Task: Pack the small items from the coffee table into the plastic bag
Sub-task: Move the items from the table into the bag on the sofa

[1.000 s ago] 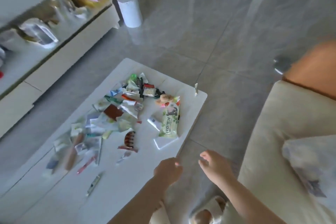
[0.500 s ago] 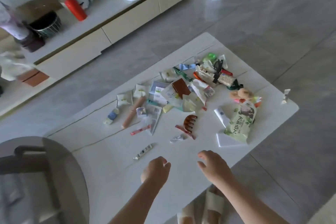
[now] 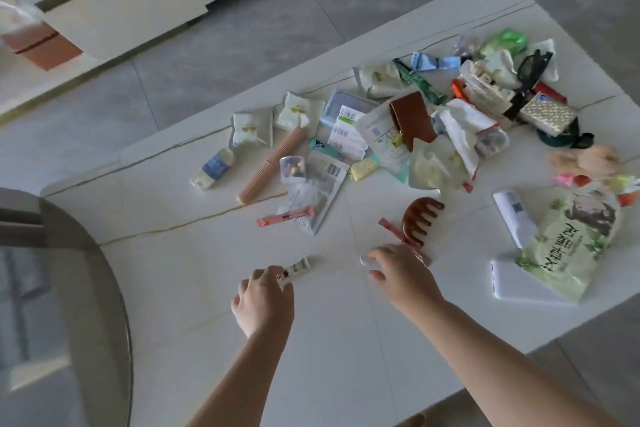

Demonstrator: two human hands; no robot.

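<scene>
Many small items lie heaped on the white coffee table [image 3: 194,288]: sachets, packets, a brown hair claw [image 3: 420,218], a tan comb [image 3: 272,166], a pink stick sachet [image 3: 285,217] and black glasses [image 3: 530,73]. My left hand [image 3: 263,298] pinches the near end of a small white tube [image 3: 299,265] that lies on the table. My right hand [image 3: 403,276] hovers with spread fingers over a small silvery piece [image 3: 363,259] and covers the near end of a red stick sachet [image 3: 393,230]. No plastic bag shows in this view.
A green wet-wipes pack [image 3: 571,239] lies partly over a white phone [image 3: 519,286] at the table's right. A round grey side table [image 3: 69,288] overlaps the left edge. A cream TV cabinet [image 3: 138,7] stands beyond a strip of grey floor.
The view has swung from the sofa onto the table and moved closer. Both hands have reached forward: the left onto the small tube, the right up to the red sachet.
</scene>
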